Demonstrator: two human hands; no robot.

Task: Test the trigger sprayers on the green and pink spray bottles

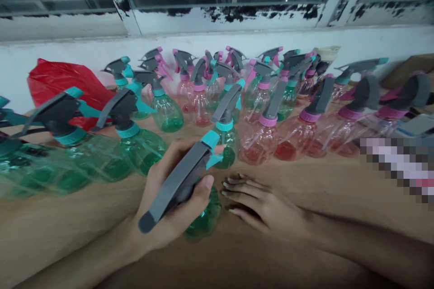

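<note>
My left hand (169,210) is wrapped round the grey and teal trigger head (179,178) of a green spray bottle (205,216) that stands on the wooden table (305,185) in front of me. The thumb presses on the side of the head. My right hand (261,205) lies just right of the bottle, fingers stretched toward its green body and nearly touching it, holding nothing. Behind them stand many more spray bottles, green ones (139,144) at left and pink ones (261,137) at right.
A red plastic bag (61,81) lies at the back left against the white wall. A window with peeling paint runs above. A blurred patch (400,167) covers something at the right edge. Bottle rows crowd the table's far half.
</note>
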